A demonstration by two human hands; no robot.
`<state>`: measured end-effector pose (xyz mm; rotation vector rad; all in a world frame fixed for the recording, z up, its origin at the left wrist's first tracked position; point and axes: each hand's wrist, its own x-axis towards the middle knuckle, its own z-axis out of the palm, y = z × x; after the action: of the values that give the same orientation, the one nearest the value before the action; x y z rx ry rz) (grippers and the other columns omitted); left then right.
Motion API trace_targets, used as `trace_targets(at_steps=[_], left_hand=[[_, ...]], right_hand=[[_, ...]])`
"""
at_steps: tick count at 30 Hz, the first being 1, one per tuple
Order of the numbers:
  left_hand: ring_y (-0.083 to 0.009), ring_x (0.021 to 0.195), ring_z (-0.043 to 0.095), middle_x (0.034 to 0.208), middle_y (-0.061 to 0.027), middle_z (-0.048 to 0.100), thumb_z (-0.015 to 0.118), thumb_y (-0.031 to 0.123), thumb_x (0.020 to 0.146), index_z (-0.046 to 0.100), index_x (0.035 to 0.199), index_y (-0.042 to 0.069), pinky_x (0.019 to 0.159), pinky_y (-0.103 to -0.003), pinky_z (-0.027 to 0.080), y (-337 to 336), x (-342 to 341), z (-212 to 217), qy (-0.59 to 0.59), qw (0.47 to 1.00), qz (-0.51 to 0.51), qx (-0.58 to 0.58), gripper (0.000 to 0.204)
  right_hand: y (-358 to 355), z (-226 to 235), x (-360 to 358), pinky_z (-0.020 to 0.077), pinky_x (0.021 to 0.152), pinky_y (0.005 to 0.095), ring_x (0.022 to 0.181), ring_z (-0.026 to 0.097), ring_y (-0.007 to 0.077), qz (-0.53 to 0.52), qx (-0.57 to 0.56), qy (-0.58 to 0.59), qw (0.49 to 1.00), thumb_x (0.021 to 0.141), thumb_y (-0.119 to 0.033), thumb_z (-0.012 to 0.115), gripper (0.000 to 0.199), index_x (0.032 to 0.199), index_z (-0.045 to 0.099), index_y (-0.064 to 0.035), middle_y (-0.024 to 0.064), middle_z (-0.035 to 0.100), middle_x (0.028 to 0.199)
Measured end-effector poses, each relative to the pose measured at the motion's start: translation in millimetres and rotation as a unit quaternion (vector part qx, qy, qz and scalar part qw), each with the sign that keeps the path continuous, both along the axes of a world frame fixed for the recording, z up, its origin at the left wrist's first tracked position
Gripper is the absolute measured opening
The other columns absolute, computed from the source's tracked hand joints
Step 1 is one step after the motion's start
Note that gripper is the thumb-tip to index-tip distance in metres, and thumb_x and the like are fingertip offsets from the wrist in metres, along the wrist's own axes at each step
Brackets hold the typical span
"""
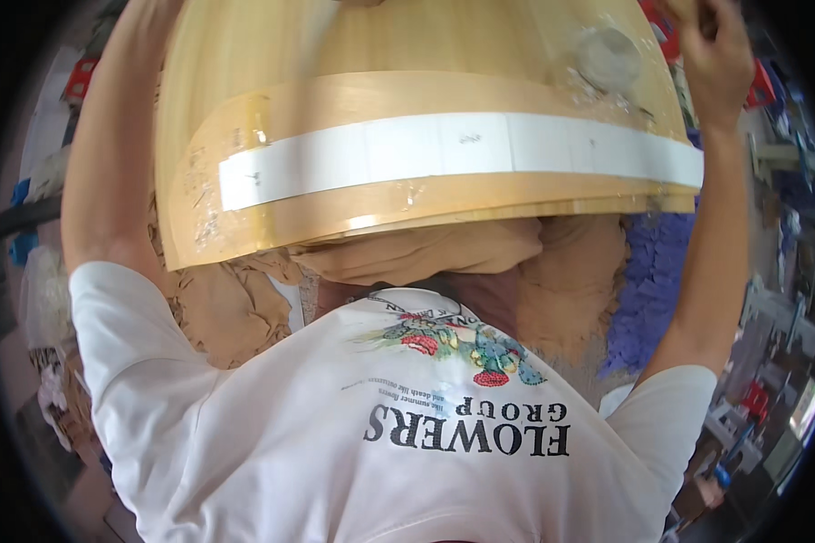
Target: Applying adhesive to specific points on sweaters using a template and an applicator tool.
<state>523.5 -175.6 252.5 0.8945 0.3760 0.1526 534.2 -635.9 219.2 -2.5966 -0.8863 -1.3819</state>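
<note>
A broad yellow-tan work board [407, 90] lies in front of me, its near edge above my lap. A white paper strip [462, 145] with faint marks is fixed across it, and shiny clear tape shows at its sides. Beyond the board's right side, my right hand [717, 68] is raised at the top edge of the picture. Its fingers are curled closed, and what they hold, if anything, is unclear. My left forearm [109, 154] runs up along the board's left side; the hand itself is cut off by the upper edge.
Tan cloth pieces [417, 253] are bunched beneath the board's near edge. A heap of purple-blue cloth [647, 281] lies at the right, inside my right arm. A round greyish patch [607, 60] shows on the board's far right. Cluttered shelving or stands [770, 344] fill the right rim.
</note>
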Motion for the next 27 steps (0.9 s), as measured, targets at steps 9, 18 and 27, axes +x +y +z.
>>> trace_targets(at_steps=[9, 18, 27], left_hand=[[-0.0021, 0.052, 0.044, 0.071, 0.0052, 0.057, 0.061, 0.018, 0.087, 0.062, 0.094, 0.005, 0.046, -0.014, 0.037, 73.7, -180.0, -131.3, 0.228, 0.94, -0.229, 0.112, 0.014], [-0.0046, 0.068, 0.055, 0.081, 0.0028, 0.06, 0.063, 0.016, 0.085, 0.055, 0.107, 0.004, 0.06, -0.022, 0.049, 65.1, -209.8, -129.5, 0.257, 0.856, -0.303, 0.331, 0.026], [-0.0046, 0.062, 0.048, 0.081, 0.0005, 0.056, 0.062, 0.003, 0.08, 0.055, 0.101, 0.004, 0.057, -0.018, 0.041, 75.3, -240.0, -142.8, 0.173, 0.921, -0.283, 0.205, 0.022]], right_hand=[[32.1, -133.1, -96.7, 0.045, 0.069, 0.0383, 0.08, 0.056, 0.0337, 0.149, -0.024, 0.286, 0.946, 0.071, 0.009, 0.058, 0.034, 0.103, 0.053, -0.0029, 0.0166, 0.055, 0.089], [32.5, -144.6, -114.0, 0.0425, 0.074, 0.0409, 0.086, 0.05, 0.0349, 0.13, -0.073, 0.302, 0.942, 0.067, 0.01, 0.054, 0.029, 0.094, 0.053, 0.0002, 0.0147, 0.054, 0.089], [22.1, -158.6, -132.8, 0.0421, 0.081, 0.0388, 0.093, 0.053, 0.0314, 0.122, -0.122, 0.243, 0.955, 0.068, 0.005, 0.055, 0.029, 0.096, 0.06, -0.0009, 0.0101, 0.062, 0.104]])
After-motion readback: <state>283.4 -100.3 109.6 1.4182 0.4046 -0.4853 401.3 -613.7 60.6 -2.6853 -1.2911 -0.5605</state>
